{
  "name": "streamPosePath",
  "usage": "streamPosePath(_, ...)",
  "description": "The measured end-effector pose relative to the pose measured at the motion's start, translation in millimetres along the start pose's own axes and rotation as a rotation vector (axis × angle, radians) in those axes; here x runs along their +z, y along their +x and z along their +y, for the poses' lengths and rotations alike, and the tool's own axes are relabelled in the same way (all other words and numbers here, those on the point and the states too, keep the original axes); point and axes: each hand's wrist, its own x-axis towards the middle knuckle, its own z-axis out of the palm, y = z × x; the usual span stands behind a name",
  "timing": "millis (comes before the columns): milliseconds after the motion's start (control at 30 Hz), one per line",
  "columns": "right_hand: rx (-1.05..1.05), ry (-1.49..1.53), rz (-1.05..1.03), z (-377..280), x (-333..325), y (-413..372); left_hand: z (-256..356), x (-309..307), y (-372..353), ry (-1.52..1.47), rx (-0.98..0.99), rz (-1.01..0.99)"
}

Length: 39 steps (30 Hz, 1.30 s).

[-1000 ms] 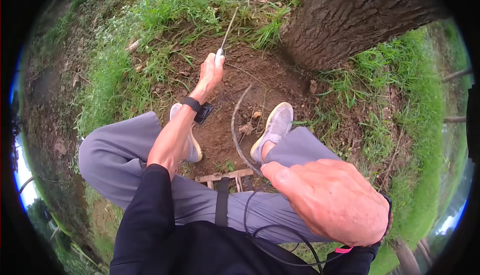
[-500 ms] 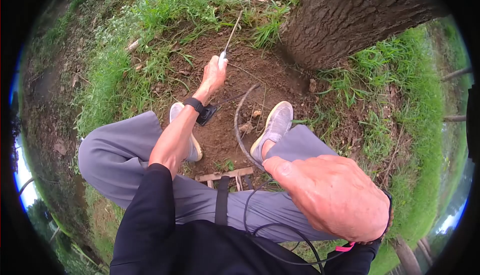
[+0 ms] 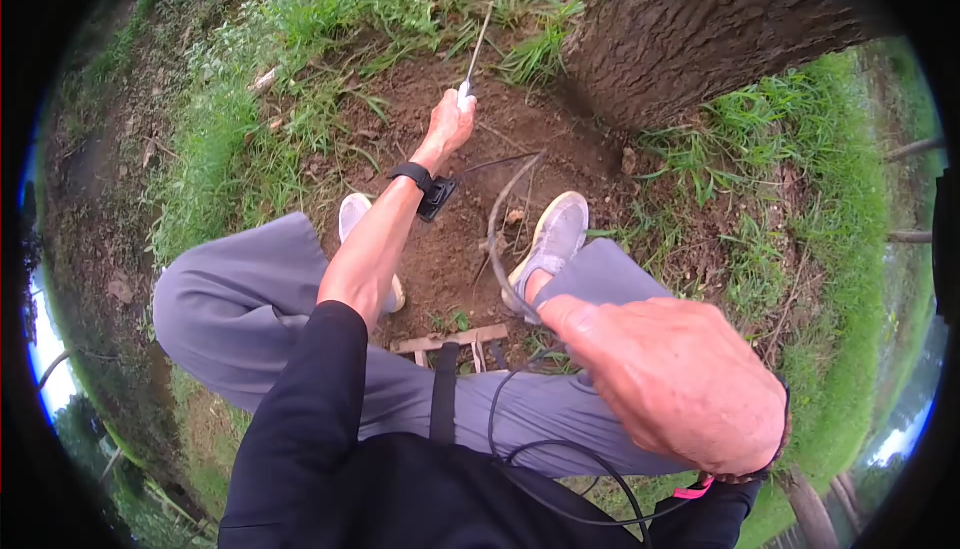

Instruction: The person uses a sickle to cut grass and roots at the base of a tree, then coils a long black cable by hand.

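Observation:
My left hand (image 3: 452, 126) is closed around the white handle (image 3: 464, 95) of a thin, straight tool, whose narrow shaft (image 3: 480, 46) points up toward the grass. A black strap and a flat black device (image 3: 437, 199) sit on the left wrist. Large and near the camera, my right hand (image 3: 680, 379) is curled closed at the lower end of a curved greyish stick (image 3: 498, 239). The stick's far end lies over the bare soil between the shoes. The right fingers are mostly hidden beneath the hand.
A thick tree trunk (image 3: 690, 39) rises at the upper right, with grass (image 3: 780, 149) around it. Two shoes (image 3: 562, 229) rest on brown soil (image 3: 430, 279). A wooden frame piece (image 3: 480, 335) shows under the legs, and a black cable (image 3: 560, 446) loops over the lap.
My left hand and the tool have moved to the right and slightly up. The curved stick's far end has shifted right and up, while my right hand has moved slightly right.

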Motion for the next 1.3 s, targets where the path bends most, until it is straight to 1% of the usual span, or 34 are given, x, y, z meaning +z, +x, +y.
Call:
streamPosePath(67, 0.062, -0.02, 0.043, 1, -4, 0, -17, -7, -26, -0.018, -0.046, -0.052)
streamPosePath(100, 0.072, -0.023, 0.066, 1, -5, 0, -23, -11, -37, -0.009, -0.031, -0.044)
streamPosePath(167, -0.035, 0.007, 0.176, 7, -1, -3, -34, -13, -49, -0.049, -0.003, -0.047)
streamPosePath(200, -0.033, 0.025, 0.153, 8, 0, -5, -40, -11, -51, -0.094, -0.035, -0.057)
streamPosePath(300, -0.02, 0.058, 0.158, 8, 1, -9, -28, -18, -67, -0.181, -0.077, -0.049)
streamPosePath(367, -0.016, 0.101, 0.215, 8, 3, -13, -27, -20, -71, -0.3, -0.056, -0.022)
streamPosePath(400, 0.005, 0.154, 0.22, 8, 1, -15, -9, -31, -84, -0.565, -0.194, -0.155)
streamPosePath(433, 0.006, 0.151, 0.219, 8, -2, -19, -7, -30, -92, -0.569, -0.193, -0.154)
streamPosePath(500, -0.072, 0.121, 0.209, 6, -8, -26, 1, -27, -103, -0.785, -0.203, -0.308)
streamPosePath(533, -0.07, 0.12, 0.261, 5, -6, -30, 5, -24, -111, -0.795, -0.265, -0.339)
streamPosePath(567, -0.075, 0.114, 0.264, 4, -10, -32, -1, -15, -117, -0.876, -0.267, -0.372)
streamPosePath(633, -0.302, 0.025, 0.188, 4, -19, -36, 0, -11, -136, -1.077, -0.329, -0.418)
streamPosePath(667, -0.391, 0.054, 0.271, 9, -12, -39, 4, -8, -146, -1.135, -0.356, -0.438)
streamPosePath(700, -0.396, 0.051, 0.272, 9, -11, -42, 9, -4, -157, -1.193, -0.384, -0.459)
streamPosePath(733, -0.438, 0.132, 0.221, 9, -11, -44, 13, 3, -171, -1.124, -0.278, -0.468)
streamPosePath(767, -0.478, 0.212, 0.17, 8, -11, -46, 18, 9, -185, -1.118, -0.261, -0.491)
streamPosePath(800, -0.486, 0.248, 0.195, 8, -8, -48, 20, 13, -197, -1.066, -0.266, -0.528)
streamPosePath(833, -0.493, 0.244, 0.2, 7, -8, -49, 22, 16, -209, -1.011, -0.271, -0.564)
streamPosePath(900, -0.473, 0.104, 0.269, 7, -7, -51, 26, 27, -233, -0.912, -0.299, -0.524)
streamPosePath(933, -0.362, 0.091, 0.27, 3, -6, -53, 6, 48, -238, -0.778, -0.197, -0.592)
streamPosePath(967, -0.362, 0.089, 0.272, 1, -5, -52, 7, 58, -248, -0.666, -0.199, -0.572)
streamPosePath(1033, -0.277, 0.065, 0.232, -2, -5, -51, 29, 42, -265, -0.684, -0.228, -0.562)
streamPosePath(1067, -0.24, 0.133, 0.21, -2, -5, -52, 28, 43, -268, -0.683, -0.228, -0.563)
streamPosePath(1133, -0.233, 0.141, 0.206, -2, -6, -52, 30, 43, -270, -0.738, -0.128, -0.475)
streamPosePath(1167, -0.223, 0.151, 0.201, -1, -7, -53, 29, 43, -271, -0.738, -0.127, -0.477)
streamPosePath(1233, -0.243, 0.135, 0.197, 0, -6, -52, 46, 24, -275, -0.755, -0.18, -0.599)
streamPosePath(1267, -0.272, 0.117, 0.194, 1, -6, -52, 57, 17, -276, -0.832, -0.222, -0.561)
streamPosePath(1300, -0.27, 0.118, 0.197, 2, -5, -52, 55, 16, -275, -0.83, -0.221, -0.564)
